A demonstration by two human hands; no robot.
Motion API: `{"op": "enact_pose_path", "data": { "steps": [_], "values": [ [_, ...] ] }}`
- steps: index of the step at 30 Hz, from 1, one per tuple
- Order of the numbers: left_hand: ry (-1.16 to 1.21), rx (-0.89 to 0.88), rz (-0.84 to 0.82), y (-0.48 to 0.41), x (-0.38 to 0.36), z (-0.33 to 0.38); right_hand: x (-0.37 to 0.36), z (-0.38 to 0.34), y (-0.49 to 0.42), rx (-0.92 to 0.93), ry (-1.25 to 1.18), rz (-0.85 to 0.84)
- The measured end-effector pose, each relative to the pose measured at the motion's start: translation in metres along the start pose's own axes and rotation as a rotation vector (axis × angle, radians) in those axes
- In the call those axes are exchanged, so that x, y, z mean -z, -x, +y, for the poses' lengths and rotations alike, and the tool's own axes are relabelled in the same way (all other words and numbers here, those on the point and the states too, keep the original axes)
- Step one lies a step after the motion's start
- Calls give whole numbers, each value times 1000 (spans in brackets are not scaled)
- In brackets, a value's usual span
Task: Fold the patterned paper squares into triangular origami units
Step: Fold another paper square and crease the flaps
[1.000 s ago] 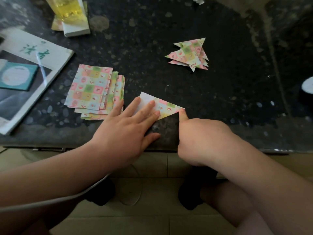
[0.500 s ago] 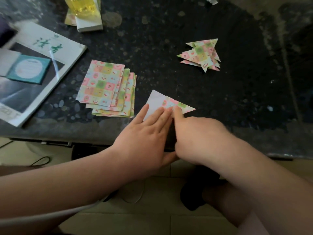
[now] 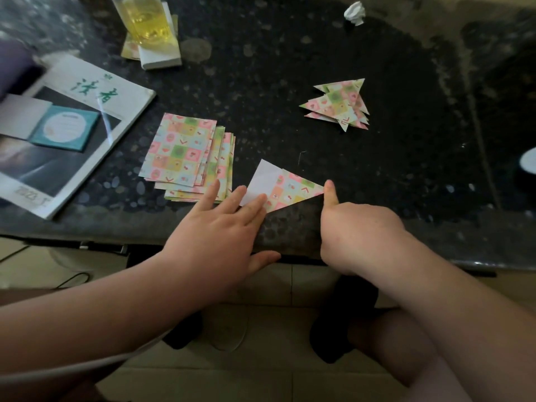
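1. The sheet (image 3: pixel 290 190) lies flat at the near edge of the table (image 3: pixel 290 53), approx centre, between both hands. I see it part-folded: the patterned flap runs to a point on the right and the white back shows on the left.
2. L hand (image 3: pixel 220 230): released and flat, fingers straight. The fingertips press the sheet's left part and the leftmost finger overlaps the stack's near-right corner.
3. R hand (image 3: pixel 356 227): clenched, grasping nothing. One digit sticks out and presses at the sheet's right tip. Can't tell if it's thumb or index.
4. Done so far: a pile (image 3: pixel 339 104) of finished triangles sits far right of the sheet, well apart from it. There are several units, but the layers overlap, so no exact count from me.
5. Not done: a stack (image 3: pixel 185 152) of flat squares sits just left of the sheet, fanned out, all unfolded. Several sheets, no. unclear.
6. My read: the current unit is at an early crease, w/ more folds needed before it matches the pile. The stack looks at least as deep as the pile, so I judge approx half or more of the job remains.
7. Not in play: a magazine (image 3: pixel 87 111) at the left, a glass (image 3: pixel 145 18) at the far left, a paper wad (image 3: pixel 354 13) at the far edge.
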State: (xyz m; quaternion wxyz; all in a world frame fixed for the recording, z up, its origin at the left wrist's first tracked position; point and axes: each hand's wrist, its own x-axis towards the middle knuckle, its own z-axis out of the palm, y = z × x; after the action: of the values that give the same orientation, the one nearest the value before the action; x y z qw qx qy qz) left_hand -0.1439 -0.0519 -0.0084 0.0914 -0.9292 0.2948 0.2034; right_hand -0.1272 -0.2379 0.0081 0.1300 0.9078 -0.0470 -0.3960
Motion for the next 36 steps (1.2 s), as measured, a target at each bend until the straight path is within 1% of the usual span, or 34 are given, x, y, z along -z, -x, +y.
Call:
{"op": "enact_pose_path", "data": {
  "steps": [4,7,9,11,12,15,17,19,21,26,30,34,36],
  "values": [
    [81,13,-11,0,3,-1,6,10,-2,-43,-113,69],
    [183,34,76,-6,5,-2,13,24,-9,-27,-341,278],
    [249,34,151,-11,8,-5,16,25,-16,35,-489,440],
    [343,43,209,-16,11,-10,17,21,-24,118,-544,532],
    [410,61,230,-20,13,-14,19,18,-27,143,-570,542],
    [661,177,263,-35,24,-27,23,14,-37,121,-637,426],
    [718,224,253,-48,31,-33,24,14,-42,113,-617,382],
    [688,235,173,-59,35,-35,26,13,-42,131,-603,353],
    [631,224,114,-68,36,-32,25,13,-43,160,-568,360],
    [648,241,101,-83,38,-21,19,19,-45,198,-620,372],
    [708,287,99,-88,42,-16,19,26,-43,162,-685,261],
    [658,253,72,-85,48,-17,19,35,-39,221,-761,220],
    [749,230,63,-83,48,-19,21,41,-35,260,-792,214]
  ]
}}
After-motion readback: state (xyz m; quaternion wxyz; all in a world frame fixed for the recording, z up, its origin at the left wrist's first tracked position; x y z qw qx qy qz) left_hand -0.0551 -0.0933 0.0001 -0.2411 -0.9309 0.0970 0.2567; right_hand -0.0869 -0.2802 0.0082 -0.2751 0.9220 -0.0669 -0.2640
